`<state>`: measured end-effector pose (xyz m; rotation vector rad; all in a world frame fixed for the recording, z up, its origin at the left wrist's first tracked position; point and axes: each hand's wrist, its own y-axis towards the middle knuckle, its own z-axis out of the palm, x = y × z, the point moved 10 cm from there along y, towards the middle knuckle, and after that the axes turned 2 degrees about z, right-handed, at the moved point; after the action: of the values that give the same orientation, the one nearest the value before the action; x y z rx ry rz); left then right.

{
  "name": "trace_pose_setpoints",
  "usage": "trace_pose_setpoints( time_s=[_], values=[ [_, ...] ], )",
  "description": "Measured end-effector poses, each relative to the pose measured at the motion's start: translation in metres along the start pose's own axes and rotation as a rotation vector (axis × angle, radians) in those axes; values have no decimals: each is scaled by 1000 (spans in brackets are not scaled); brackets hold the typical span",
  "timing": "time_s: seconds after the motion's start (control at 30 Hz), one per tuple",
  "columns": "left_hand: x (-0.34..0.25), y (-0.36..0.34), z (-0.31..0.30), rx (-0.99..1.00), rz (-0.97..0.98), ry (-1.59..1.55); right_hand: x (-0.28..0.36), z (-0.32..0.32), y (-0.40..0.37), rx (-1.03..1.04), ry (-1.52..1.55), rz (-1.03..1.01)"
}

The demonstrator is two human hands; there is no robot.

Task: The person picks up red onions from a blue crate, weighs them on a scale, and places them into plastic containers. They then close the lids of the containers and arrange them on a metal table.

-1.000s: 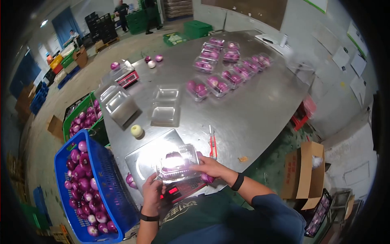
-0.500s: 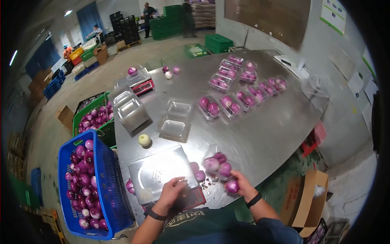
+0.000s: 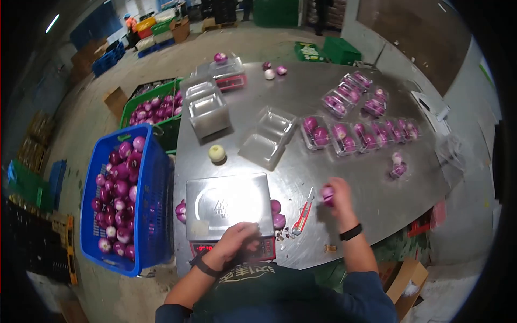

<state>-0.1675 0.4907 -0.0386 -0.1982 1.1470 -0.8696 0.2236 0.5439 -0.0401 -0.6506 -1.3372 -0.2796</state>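
My right hand (image 3: 341, 200) holds a red onion (image 3: 327, 195) over the steel table, right of a red utility knife (image 3: 303, 216). My left hand (image 3: 237, 240) hovers at the front edge of the weighing scale (image 3: 229, 207); its fingers are slightly blurred, loosely apart, with nothing seen in them. The scale's plate bears no onion, and its red display is partly hidden by the left wrist. Red onions (image 3: 278, 219) and bits of skin lie between scale and knife. Another red onion (image 3: 181, 211) sits left of the scale.
A blue crate (image 3: 141, 207) and a green crate (image 3: 177, 121) of onions stand at left. Behind the scale are a peeled onion (image 3: 216, 153), an open clear clamshell (image 3: 267, 138) and stacked clamshells (image 3: 209, 116). Filled packs (image 3: 344, 139) line the right; more onions (image 3: 397, 167) lie nearer.
My right hand has moved forward from the table's near edge, still with an onion. The onions beside it are gone from there, exposing the utility knife. The view has turned; the left hand stays by the scale.
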Motion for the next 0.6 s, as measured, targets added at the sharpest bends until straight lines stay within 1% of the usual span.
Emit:
trace_pose_setpoints(
  time_s=[0.03, 0.07, 0.1, 0.13, 0.17, 0.2, 0.27, 0.33, 0.4, 0.47, 0.57, 0.6],
  values=[
    [-4, 1, 5, 33, -2, 27, -1, 64, -38, 171, 79, 140],
    [-5, -1, 9, 56, -7, -105, 6, 117, -72, 319, 34, 111],
    [-7, -4, 13, 81, -10, -235, -11, 157, -97, 467, -24, 178],
    [-12, -7, 18, 105, -10, -366, -20, 196, -118, 657, -100, 53],
    [-25, -11, 25, 172, 44, -430, -16, 225, -138, 765, -373, -184],
    [-26, -13, 17, 134, 59, -451, 11, 252, -169, 913, -375, -206],
    [-31, -22, -10, 51, 124, -495, 25, 276, -162, 932, -536, -124],
    [-26, -40, -35, -28, 132, -566, -4, 292, -82, 753, -334, -321],
    [-23, -53, -52, -17, 212, -570, 44, 303, -41, 469, -684, -932],
    [-20, -65, -66, -36, 271, -507, 42, 317, 1, 362, -886, -942],
    [-10, -79, -76, -32, 294, -500, -15, 337, 54, 519, -1164, -657],
    [-10, -82, -76, -23, 293, -512, -24, 336, 60, 534, -1215, -644]
  ],
)
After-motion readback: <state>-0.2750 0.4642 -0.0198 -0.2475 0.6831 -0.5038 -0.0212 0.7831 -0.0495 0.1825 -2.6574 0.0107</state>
